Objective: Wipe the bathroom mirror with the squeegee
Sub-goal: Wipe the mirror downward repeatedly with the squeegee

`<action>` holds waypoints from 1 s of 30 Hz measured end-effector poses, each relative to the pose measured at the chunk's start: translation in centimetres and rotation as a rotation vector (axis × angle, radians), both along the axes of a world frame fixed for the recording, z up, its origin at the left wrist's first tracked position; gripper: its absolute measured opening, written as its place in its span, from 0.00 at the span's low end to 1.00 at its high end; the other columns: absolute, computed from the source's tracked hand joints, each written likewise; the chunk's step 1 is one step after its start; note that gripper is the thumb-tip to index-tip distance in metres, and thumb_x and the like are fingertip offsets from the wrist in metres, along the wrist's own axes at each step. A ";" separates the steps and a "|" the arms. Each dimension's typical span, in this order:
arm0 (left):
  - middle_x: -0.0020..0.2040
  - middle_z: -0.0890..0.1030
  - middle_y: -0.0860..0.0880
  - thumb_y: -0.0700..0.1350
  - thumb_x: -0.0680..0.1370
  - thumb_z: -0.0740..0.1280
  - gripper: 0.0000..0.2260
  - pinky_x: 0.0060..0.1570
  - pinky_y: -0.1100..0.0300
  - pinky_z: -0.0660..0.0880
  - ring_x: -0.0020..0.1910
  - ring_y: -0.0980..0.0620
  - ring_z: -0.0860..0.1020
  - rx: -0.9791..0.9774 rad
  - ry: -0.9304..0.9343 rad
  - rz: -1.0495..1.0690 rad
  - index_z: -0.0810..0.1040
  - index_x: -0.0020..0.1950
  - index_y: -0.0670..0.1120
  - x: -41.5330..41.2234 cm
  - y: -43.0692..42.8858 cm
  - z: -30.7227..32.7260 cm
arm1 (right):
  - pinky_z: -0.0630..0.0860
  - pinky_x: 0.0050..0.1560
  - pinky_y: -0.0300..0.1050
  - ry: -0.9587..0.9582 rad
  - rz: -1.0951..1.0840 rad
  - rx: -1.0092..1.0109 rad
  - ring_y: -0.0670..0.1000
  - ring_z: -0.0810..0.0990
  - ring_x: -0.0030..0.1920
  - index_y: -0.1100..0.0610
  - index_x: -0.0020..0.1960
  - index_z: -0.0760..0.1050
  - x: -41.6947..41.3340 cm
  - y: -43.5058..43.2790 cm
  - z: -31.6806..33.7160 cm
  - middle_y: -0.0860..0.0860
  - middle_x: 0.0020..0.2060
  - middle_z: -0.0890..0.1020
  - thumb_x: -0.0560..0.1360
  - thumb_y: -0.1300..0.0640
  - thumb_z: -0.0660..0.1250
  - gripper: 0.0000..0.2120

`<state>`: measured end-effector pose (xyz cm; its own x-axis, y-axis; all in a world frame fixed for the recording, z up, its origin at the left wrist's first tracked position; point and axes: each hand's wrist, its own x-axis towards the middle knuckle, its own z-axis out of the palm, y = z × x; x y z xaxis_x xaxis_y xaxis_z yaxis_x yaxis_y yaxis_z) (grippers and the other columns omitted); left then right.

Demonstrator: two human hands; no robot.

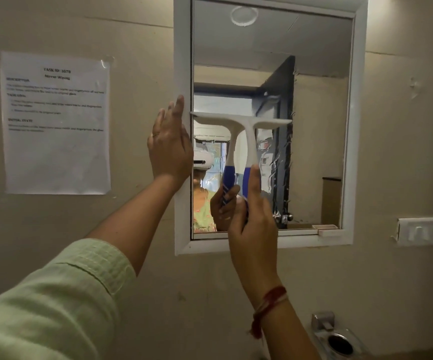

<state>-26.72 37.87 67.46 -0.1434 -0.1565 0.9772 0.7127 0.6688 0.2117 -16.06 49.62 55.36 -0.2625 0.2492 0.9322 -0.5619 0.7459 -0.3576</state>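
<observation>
**Asha:** Against the mirror (270,48), about halfway up the glass, the squeegee (246,131) has its white blade lying level, spanning from the mirror's left edge to past its middle.

**Ben:** Who's holding it?

**Asha:** Her right hand (253,224), low on the blue grip, below the blade. Fingers are wrapped around the handle, with the thumb (255,183) stretched up along it.

**Ben:** And the other one?

**Asha:** Her left hand (169,146) lies flat on the mirror's left frame (182,61), fingers straight and close together, gripping nothing.

**Ben:** How would it handle?

**Asha:** Light plastic, I'd judge, with a stiff neck and probably a soft blade edge. The blue grip is the place to hold it. Streaks right of the blade suggest wet glass, so it should glide; even pressure matters more than force, since a mirror is fragile.
</observation>
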 end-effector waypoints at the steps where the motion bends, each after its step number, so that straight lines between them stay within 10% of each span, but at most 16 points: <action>1: 0.72 0.67 0.46 0.44 0.81 0.51 0.21 0.68 0.47 0.61 0.74 0.44 0.60 -0.001 0.002 -0.006 0.57 0.74 0.51 0.0 0.0 0.0 | 0.70 0.33 0.28 -0.011 -0.005 -0.003 0.41 0.73 0.35 0.43 0.74 0.43 0.1 -0.3 -1.1 0.48 0.45 0.71 0.80 0.52 0.52 0.27; 30: 0.72 0.67 0.48 0.42 0.81 0.51 0.21 0.68 0.45 0.63 0.73 0.45 0.60 0.017 0.010 -0.067 0.58 0.74 0.50 -0.1 -0.1 0.1 | 0.70 0.28 0.30 -0.017 -0.007 -0.046 0.43 0.71 0.31 0.42 0.73 0.45 0.4 -0.6 -4.3 0.47 0.42 0.71 0.79 0.52 0.54 0.28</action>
